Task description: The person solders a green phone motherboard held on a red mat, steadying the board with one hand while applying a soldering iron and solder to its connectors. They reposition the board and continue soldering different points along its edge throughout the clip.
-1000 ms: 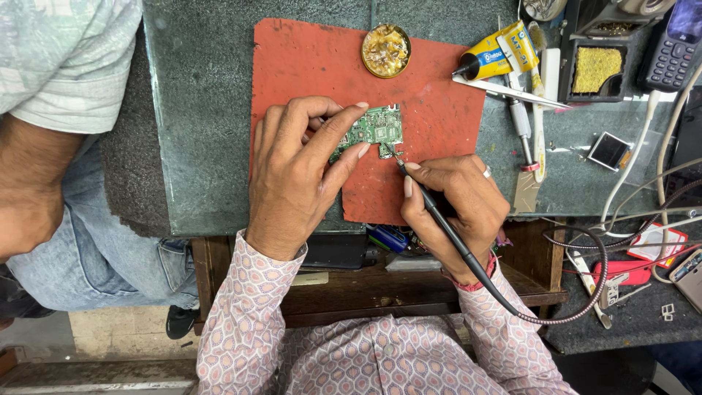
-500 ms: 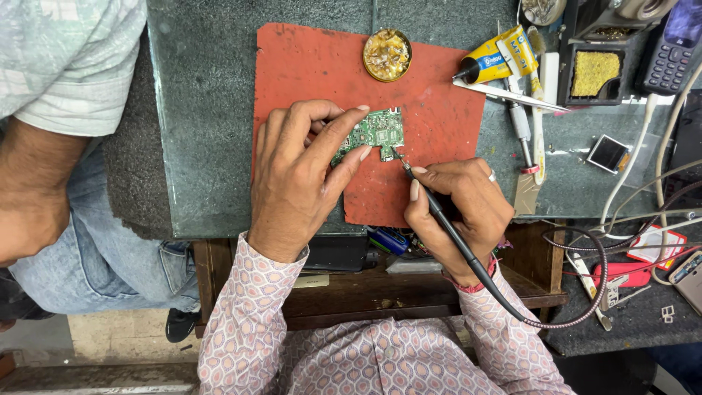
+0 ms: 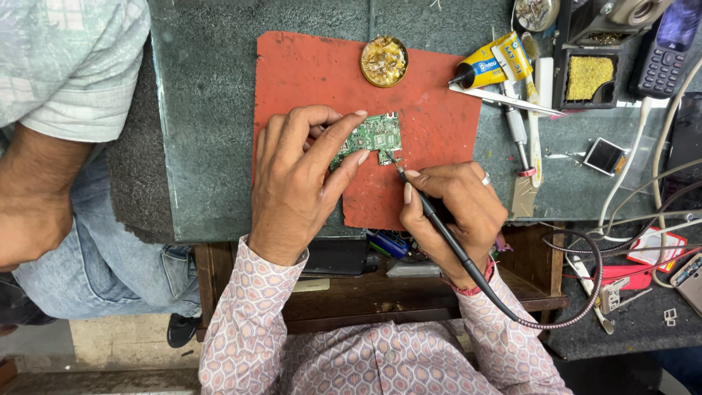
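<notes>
A small green circuit board (image 3: 376, 134) lies on a red mat (image 3: 314, 69) on the grey bench. My left hand (image 3: 296, 179) pins the board down, thumb and fingers at its left and lower edges. My right hand (image 3: 453, 212) grips a black soldering iron (image 3: 431, 219) like a pen. The iron's tip touches the board's lower right corner. Its braided cable (image 3: 578, 292) loops off to the right.
A round brass tin of flux (image 3: 383, 61) sits at the mat's top edge. A yellow glue tube (image 3: 493, 62), tweezers (image 3: 504, 99), a sponge tray (image 3: 589, 77), a handset phone (image 3: 662, 51) and cables crowd the right. Another person's arm (image 3: 36, 205) is at the left.
My right hand has moved the iron slightly along the board's lower right edge. My left hand keeps its hold on the board.
</notes>
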